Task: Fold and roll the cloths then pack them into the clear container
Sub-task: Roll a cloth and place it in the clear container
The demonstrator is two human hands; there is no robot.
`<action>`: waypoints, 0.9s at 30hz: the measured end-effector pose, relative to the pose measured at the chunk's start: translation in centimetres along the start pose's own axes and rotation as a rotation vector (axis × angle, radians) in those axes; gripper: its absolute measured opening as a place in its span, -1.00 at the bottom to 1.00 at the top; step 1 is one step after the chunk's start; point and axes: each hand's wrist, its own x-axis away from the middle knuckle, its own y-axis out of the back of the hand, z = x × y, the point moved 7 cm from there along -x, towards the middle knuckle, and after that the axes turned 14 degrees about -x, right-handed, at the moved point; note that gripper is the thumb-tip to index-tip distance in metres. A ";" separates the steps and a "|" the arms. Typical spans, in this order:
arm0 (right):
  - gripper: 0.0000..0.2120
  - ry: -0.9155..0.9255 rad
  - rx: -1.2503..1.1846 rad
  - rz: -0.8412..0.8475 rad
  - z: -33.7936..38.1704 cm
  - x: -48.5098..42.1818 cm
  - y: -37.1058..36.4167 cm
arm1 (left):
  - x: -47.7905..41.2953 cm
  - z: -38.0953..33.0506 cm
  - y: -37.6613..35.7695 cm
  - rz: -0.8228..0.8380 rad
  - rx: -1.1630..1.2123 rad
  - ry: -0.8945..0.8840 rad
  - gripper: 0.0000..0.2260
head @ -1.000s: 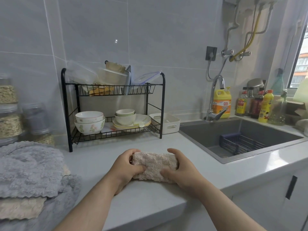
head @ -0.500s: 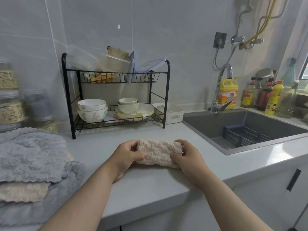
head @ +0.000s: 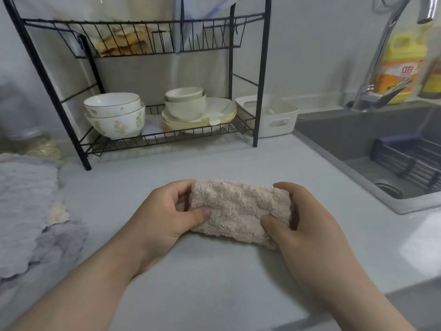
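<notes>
Left hand and right hand grip the rolled cloth; dish rack behind.

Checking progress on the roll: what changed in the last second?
No clear move. The left hand and right hand still grip the ends of the rolled cloth on the counter; nothing was let go. The grey cloths and rack stayed put.
</notes>
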 end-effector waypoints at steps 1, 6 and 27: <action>-0.59 -0.021 -0.009 0.005 -0.2 0.1 0.0 | 0.1 -0.1 0.1 -0.031 -0.016 -0.001 -0.67; -0.53 -0.153 -0.073 -0.005 -0.8 0.2 -0.1 | 0.2 0.3 0.8 -0.172 -0.023 0.078 -0.62; -0.72 -0.656 -0.030 -0.022 2.8 -1.4 0.0 | -0.5 -1.8 0.3 0.006 -0.271 0.435 -0.69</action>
